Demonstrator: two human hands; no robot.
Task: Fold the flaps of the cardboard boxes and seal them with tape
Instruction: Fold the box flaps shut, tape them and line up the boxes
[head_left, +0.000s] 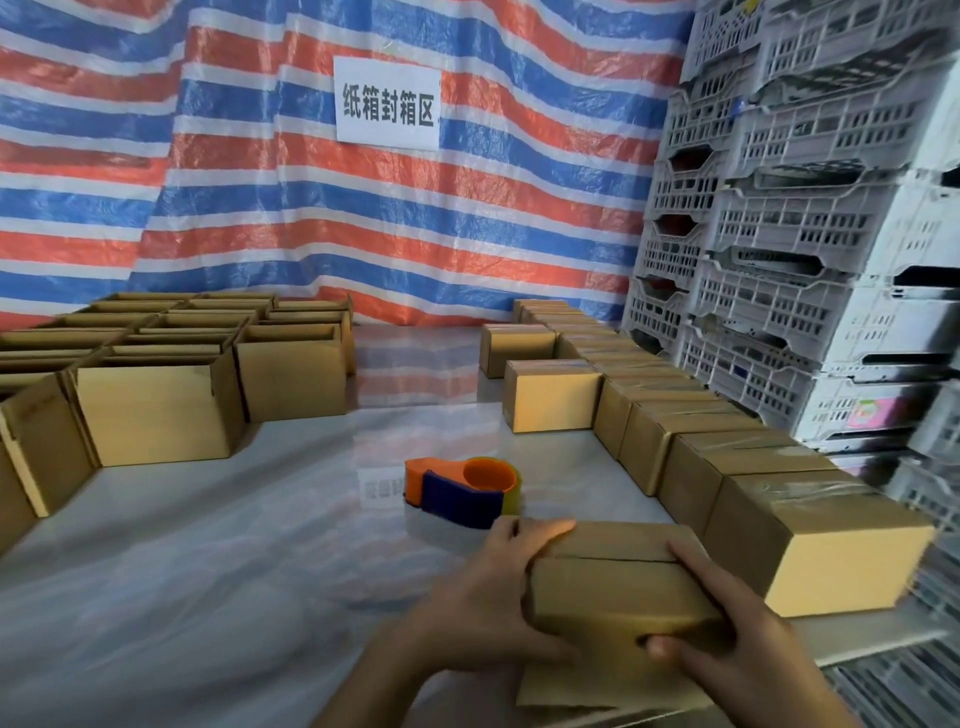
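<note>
Left hand (498, 582) and right hand (727, 644) grasp a box (623, 592) with curled fingers (545, 530) at the counter (234, 545) front; its flaps are folded, seam untaped. The tape dispenser (462, 488) sits just beyond. Sealed boxes (701, 431) line the right; open boxes (156, 364) wait on the left.

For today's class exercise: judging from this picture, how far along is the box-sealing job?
Done: taped boxes line the right. In hand: the left hand and right hand grip a box with flaps folded, seam untaped; the tape dispenser lies beyond it. Left: open boxes at the left.

Striped red-white-blue tarp wall (260, 182) with paper sign (387, 102); stacked grey crates (789, 218); glossy pale floor (182, 545)
</note>
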